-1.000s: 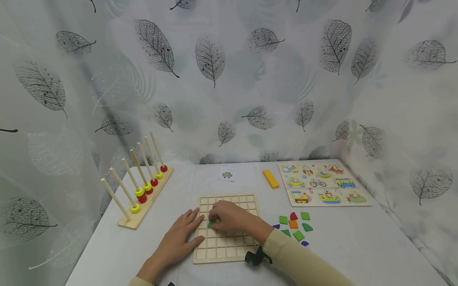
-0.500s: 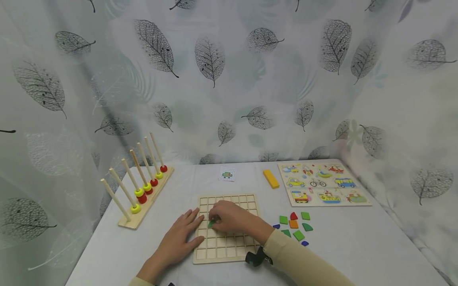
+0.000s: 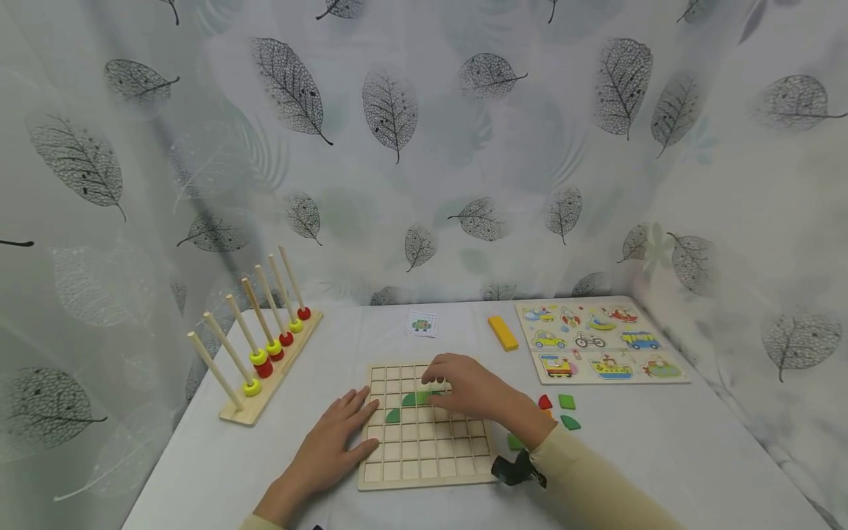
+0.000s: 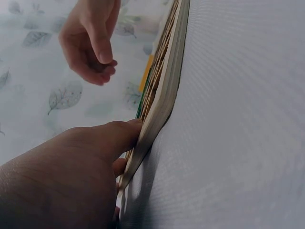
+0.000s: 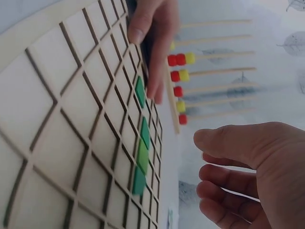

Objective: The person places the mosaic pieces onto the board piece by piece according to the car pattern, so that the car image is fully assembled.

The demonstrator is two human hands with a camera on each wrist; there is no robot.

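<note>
My left hand (image 3: pixel 336 440) rests along the left edge of a wooden grid board (image 3: pixel 401 468), its fingers spread. In the left wrist view, the thumb (image 4: pixel 116 136) lies on the board's rim. Over the upper right part of the board hovers my right hand (image 3: pixel 473 386), holding nothing, with fingers loosely bent in the right wrist view. A dark green quarter-round piece (image 3: pixel 393 416) sits in a cell near my left fingers. Up and right of it runs a row of another dark green piece (image 3: pixel 409 400), a light green square (image 3: pixel 422 398) and a further dark green piece (image 5: pixel 138 181).
Loose red (image 3: pixel 545 402) and green pieces (image 3: pixel 566 401) lie right of the board, some behind the right arm. Beyond are a small picture card (image 3: pixel 421 324), a yellow block (image 3: pixel 503 333) and a picture puzzle (image 3: pixel 612 377). A peg rack (image 3: pixel 248 409) with rings stands left.
My right hand has let go of the dark green piece, risen and moved right. That piece now lies in its cell, uncovered. The left hand stays put.
</note>
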